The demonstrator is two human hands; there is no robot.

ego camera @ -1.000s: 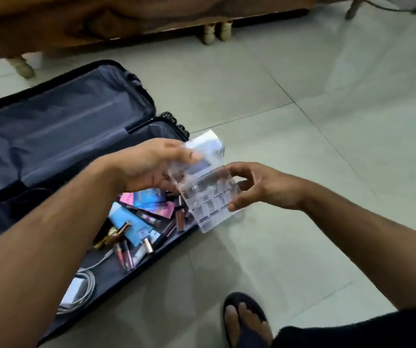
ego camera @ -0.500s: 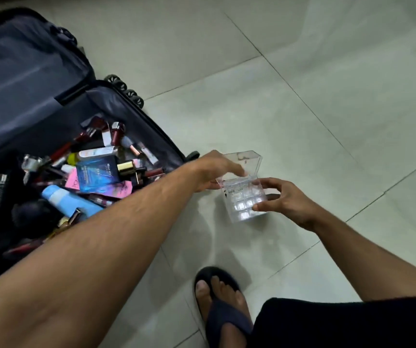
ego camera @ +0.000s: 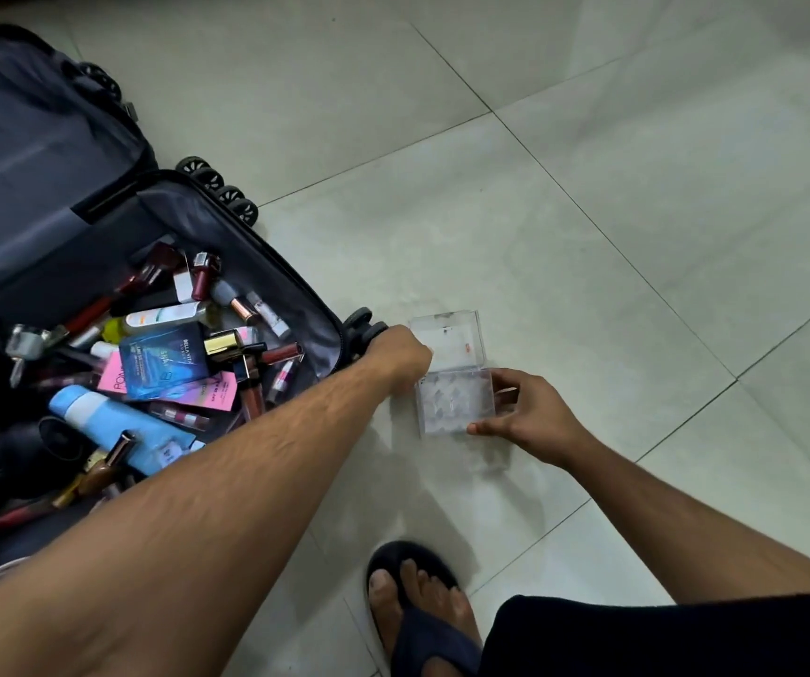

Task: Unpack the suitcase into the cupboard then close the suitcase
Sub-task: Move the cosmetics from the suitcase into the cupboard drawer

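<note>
One suitcase (ego camera: 100, 197) lies wide open on the floor at far left, its lower half heaped w/ cosmetics: 1 light-blue bottle (ego camera: 114, 427), 1 blue box (ego camera: 161, 359), 1 pink card (ego camera: 217, 393), lipsticks too jumbled to count. Left hand (ego camera: 400, 356) sits at the clear plastic box (ego camera: 454, 378), lid up; its fingers are hidden, can't tell the grip. Right hand (ego camera: 527, 417) curls thumb & fingers round the box's right side. 1 foot in a dark sandal (ego camera: 422, 623) below.

Clear box (ego camera: 452, 373), dark grey suitcase (ego camera: 26, 153), pale tiles (ego camera: 637, 188)
</note>
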